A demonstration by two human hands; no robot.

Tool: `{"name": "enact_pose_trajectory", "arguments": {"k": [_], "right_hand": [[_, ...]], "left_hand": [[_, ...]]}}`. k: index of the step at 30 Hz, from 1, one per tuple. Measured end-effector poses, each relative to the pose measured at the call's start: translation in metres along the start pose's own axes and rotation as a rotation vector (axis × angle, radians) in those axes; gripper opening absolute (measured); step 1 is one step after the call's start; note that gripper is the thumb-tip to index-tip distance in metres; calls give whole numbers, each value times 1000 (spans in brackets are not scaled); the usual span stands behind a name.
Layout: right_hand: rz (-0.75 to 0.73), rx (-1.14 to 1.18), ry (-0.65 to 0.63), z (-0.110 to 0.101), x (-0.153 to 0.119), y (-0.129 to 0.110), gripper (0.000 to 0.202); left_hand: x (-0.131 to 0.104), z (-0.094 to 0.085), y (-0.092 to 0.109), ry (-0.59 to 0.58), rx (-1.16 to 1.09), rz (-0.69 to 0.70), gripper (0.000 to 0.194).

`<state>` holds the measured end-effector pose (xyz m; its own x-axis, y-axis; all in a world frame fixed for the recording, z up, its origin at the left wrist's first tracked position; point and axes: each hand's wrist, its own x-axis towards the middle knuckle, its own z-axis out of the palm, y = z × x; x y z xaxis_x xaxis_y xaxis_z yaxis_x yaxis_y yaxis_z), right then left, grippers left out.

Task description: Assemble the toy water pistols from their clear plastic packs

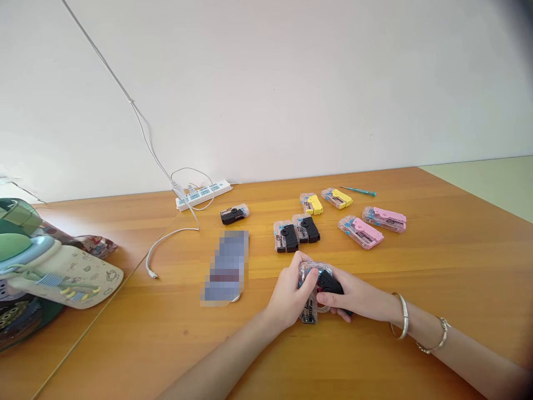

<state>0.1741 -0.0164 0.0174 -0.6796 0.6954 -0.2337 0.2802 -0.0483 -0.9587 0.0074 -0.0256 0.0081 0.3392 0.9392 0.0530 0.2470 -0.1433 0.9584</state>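
Near the front of the wooden table (400, 272), both hands grip one toy water gun (308, 312) with a clear body and a black folding handle. My left hand (291, 289) wraps the clear body, its thumb pressed on top. My right hand (353, 294) is closed round the black handle, which stands partly swung out from the body. Fingers hide much of the gun. Just beyond lie two folded black water guns (286, 237) side by side. Two pink water guns (361, 232) rest to the right, and two yellow ones (312, 204) farther back.
Another black water gun (235, 214) lies back left, near a white power strip (204, 194) with a white charging cable (166, 238). A blurred phone-like object (227, 266) is left of my hands. A small screwdriver (358, 191) lies at the back; a patterned bottle (87, 278) is far left.
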Motion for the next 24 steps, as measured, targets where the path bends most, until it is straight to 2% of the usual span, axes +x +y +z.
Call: {"name": "enact_pose_trajectory", "arguments": {"k": [6, 11, 16, 24], "right_hand": [[-44, -38, 76, 2, 1, 2, 46], [-119, -77, 246, 0, 4, 2, 44], [-94, -72, 359, -2, 3, -3, 41], [-135, -17, 528, -1, 3, -1, 30]], "left_hand": [[0, -1, 1, 10, 5, 6, 22], [0, -4, 1, 58, 242, 1, 29], [0, -4, 1, 36, 415, -39, 34], [-3, -5, 10, -196, 481, 67, 32]]}}
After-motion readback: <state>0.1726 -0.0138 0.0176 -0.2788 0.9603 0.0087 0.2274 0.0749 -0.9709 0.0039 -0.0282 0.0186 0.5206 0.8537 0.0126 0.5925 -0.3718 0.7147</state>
